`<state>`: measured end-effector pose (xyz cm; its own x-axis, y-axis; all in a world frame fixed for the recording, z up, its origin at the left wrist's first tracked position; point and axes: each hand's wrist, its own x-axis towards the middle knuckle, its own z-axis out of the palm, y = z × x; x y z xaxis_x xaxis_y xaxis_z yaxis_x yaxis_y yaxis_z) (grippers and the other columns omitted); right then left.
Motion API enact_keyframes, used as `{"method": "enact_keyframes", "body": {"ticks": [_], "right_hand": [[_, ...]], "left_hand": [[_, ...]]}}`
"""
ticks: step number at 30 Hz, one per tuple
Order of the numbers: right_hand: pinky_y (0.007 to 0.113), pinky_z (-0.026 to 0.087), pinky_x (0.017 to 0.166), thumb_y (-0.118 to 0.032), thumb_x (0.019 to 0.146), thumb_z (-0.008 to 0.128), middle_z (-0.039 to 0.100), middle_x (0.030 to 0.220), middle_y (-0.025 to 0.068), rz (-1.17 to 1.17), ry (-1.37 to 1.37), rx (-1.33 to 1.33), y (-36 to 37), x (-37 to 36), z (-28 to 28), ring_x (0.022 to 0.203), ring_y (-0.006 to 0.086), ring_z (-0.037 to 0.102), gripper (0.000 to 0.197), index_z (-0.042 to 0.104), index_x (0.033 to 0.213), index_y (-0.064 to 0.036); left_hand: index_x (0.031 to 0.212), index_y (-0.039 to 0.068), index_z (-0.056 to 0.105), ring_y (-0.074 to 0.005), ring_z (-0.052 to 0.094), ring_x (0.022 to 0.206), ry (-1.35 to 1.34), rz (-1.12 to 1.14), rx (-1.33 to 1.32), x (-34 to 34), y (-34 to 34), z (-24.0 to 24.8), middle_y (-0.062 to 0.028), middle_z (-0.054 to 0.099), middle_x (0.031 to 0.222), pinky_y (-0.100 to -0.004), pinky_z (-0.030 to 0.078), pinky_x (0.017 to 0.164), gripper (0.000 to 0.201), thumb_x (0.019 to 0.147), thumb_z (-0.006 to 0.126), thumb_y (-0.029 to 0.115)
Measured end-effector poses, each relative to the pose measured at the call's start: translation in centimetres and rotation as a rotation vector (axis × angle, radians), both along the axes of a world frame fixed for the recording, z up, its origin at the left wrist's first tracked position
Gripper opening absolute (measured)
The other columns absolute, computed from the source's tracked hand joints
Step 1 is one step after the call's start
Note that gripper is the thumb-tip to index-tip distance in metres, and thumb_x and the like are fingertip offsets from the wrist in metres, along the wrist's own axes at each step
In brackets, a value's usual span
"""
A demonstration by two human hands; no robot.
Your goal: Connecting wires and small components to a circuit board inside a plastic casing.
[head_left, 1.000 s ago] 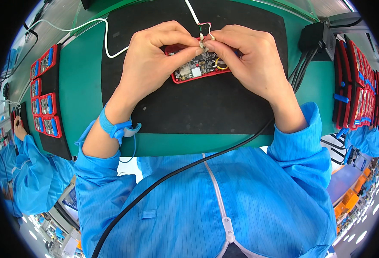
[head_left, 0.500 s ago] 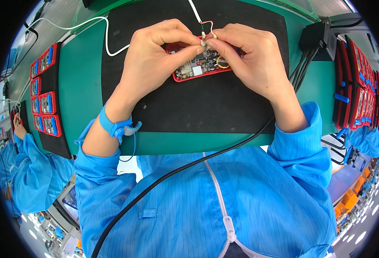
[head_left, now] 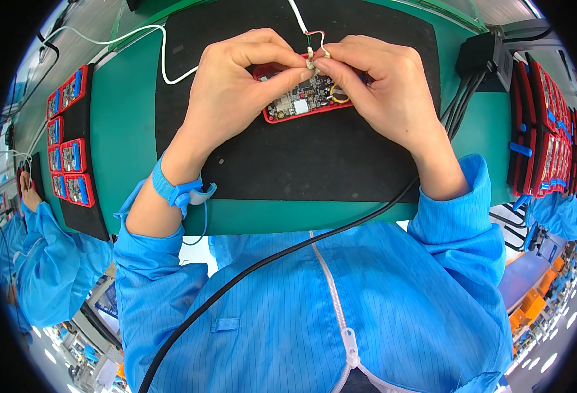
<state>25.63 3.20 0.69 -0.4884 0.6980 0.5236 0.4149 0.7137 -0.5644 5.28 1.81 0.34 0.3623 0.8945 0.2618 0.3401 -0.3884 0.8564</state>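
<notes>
A circuit board [head_left: 311,96] lies in a red case [head_left: 278,120] on the black mat [head_left: 288,164]. Thumb and forefinger of my left hand [head_left: 233,82] are closed on a small white connector [head_left: 310,55] above the board's far edge. My right hand [head_left: 390,88] pinches at the same spot from the other side, its fingertips touching the left ones. Thin coloured wires run from the connector area up to a white cable [head_left: 297,14]. The fingertips hide the exact contact with the board. A yellow ring-shaped part [head_left: 339,94] sits on the board beside my right thumb.
Boards in red cases [head_left: 73,157] rest on a black strip at left; stacked red-cased trays [head_left: 550,131] stand at right. A black box [head_left: 483,62] with thick cables is at the back right. A black cable [head_left: 269,259] crosses before me. A co-worker's sleeve [head_left: 59,262] shows at left.
</notes>
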Motion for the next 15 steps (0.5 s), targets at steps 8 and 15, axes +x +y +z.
{"method": "enact_keyframes", "body": {"ticks": [8,15], "right_hand": [[0.038,0.049,0.060,-0.013,0.084,0.066,0.064,0.074,0.0115,-0.010,0.000,0.009,-0.08,-0.05,-0.13,0.069,0.0298,0.063,0.011,0.069,0.087,-0.0020],[0.039,0.049,0.060,-0.013,0.084,0.066,0.062,0.072,0.0104,0.022,-0.024,0.047,0.01,0.03,0.02,0.069,0.0288,0.062,0.010,0.068,0.084,-0.0027]], "left_hand": [[0.089,0.000,0.073,-0.0079,0.057,0.074,0.002,0.001,-0.003,0.03,-0.08,0.02,-0.0036,0.064,0.083,-0.0204,0.045,0.064,0.010,0.079,0.072,-0.001],[0.088,0.000,0.073,-0.0077,0.057,0.074,-0.013,-0.011,-0.002,-0.07,-0.13,0.07,-0.0036,0.064,0.083,-0.0197,0.044,0.063,0.009,0.079,0.072,-0.001]]}}
